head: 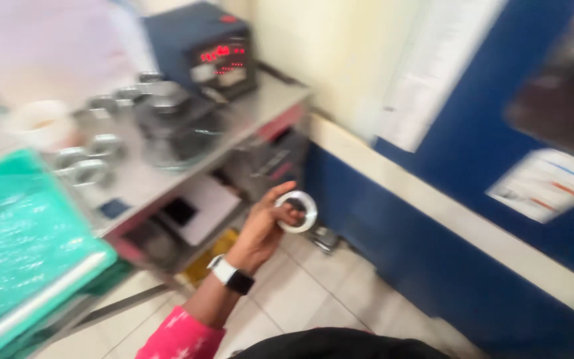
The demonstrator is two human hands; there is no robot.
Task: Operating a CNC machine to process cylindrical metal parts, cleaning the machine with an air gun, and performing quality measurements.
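Gripping 1 metal ring [297, 211], the left hand [264, 229] has fingers [286, 214] curled through it; ring's face tilts toward the bench [167, 176]; right hand unseen.

One head-worn view, tilted and blurred, looks down past a workbench [167, 174] toward the tiled floor [313, 286].

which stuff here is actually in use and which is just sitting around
In use:
- left hand, gripping the metal ring

Lying about:
- metal rings on the bench
- blue box with red lights
- round metal dish
- white cup
- green crate

The right hand is out of view.
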